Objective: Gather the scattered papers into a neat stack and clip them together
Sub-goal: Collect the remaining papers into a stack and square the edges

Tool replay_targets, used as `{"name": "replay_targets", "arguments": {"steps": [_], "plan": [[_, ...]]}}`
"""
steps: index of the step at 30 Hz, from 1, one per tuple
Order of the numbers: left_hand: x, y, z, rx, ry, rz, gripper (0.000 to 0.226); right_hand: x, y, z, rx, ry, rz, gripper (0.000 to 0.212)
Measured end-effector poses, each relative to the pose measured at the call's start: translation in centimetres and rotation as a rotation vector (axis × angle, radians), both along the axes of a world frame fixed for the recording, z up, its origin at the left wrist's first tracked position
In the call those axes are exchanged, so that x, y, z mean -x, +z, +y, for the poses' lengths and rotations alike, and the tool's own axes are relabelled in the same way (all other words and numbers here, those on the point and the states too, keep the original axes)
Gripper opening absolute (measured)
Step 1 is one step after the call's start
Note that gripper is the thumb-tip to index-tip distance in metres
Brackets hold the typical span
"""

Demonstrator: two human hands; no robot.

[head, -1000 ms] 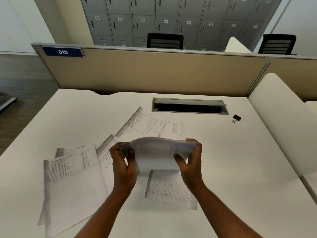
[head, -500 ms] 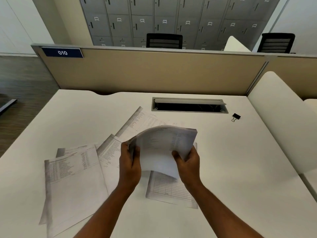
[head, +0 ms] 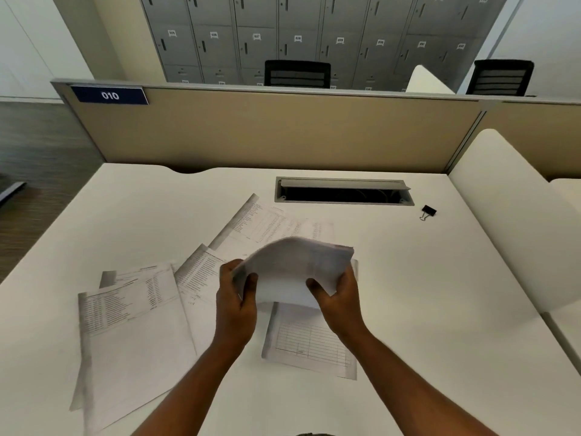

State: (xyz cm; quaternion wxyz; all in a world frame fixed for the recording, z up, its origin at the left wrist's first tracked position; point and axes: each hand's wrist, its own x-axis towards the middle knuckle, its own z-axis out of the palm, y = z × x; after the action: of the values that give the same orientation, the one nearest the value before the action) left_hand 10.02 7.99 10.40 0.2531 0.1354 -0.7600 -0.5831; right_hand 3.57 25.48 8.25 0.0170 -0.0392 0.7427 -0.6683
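Left hand (head: 234, 302) and right hand (head: 338, 294) both pinch a bent sheaf of papers (head: 295, 272), thumbs on near face, held above the white desk (head: 424, 309). Loose sheets (head: 132, 325) lie flat left of, behind and below the sheaf. Black binder clip (head: 428, 212) sits well right of the sheaf, just right of the cable tray (head: 342, 191).

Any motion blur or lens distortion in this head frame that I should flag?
Head view: the held papers are motion-blurred between the left hand and right hand; the binder clip stays sharp; wide-angle bowing bends the divider; lighting soft, no glare.
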Motion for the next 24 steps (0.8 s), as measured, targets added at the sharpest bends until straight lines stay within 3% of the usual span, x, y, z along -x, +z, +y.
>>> {"name": "replay_targets", "arguments": {"steps": [3, 6, 11, 14, 20, 24], "plan": [[0.1, -0.2, 0.2, 0.024, 0.01, 0.005, 0.029, 0.3, 0.1, -0.1, 0.004, -0.022, -0.003, 0.051], [0.3, -0.2, 0.0, -0.001, 0.056, 0.0, 0.034, 0.6, 0.4, 0.2, 0.041, -0.053, 0.013, 0.05], [0.1, -1.6, -0.2, 0.022, 0.022, -0.102, 0.031, 0.6, -0.2, 0.0, -0.025, -0.052, -0.042, 0.018], [0.1, -1.5, -0.3, 0.001, 0.035, -0.062, 0.034, 0.7, 0.0, 0.5, -0.004, -0.065, 0.013, 0.022], [-0.2, -2.0, 0.5, -0.012, -0.015, -0.157, 0.05, -0.4, -1.2, 0.5, 0.015, -0.008, -0.112, 0.05], [0.3, -2.5, 0.6, 0.016, -0.016, -0.195, 0.049, 0.8, -1.1, 0.6, -0.002, -0.038, -0.118, 0.033]]}}
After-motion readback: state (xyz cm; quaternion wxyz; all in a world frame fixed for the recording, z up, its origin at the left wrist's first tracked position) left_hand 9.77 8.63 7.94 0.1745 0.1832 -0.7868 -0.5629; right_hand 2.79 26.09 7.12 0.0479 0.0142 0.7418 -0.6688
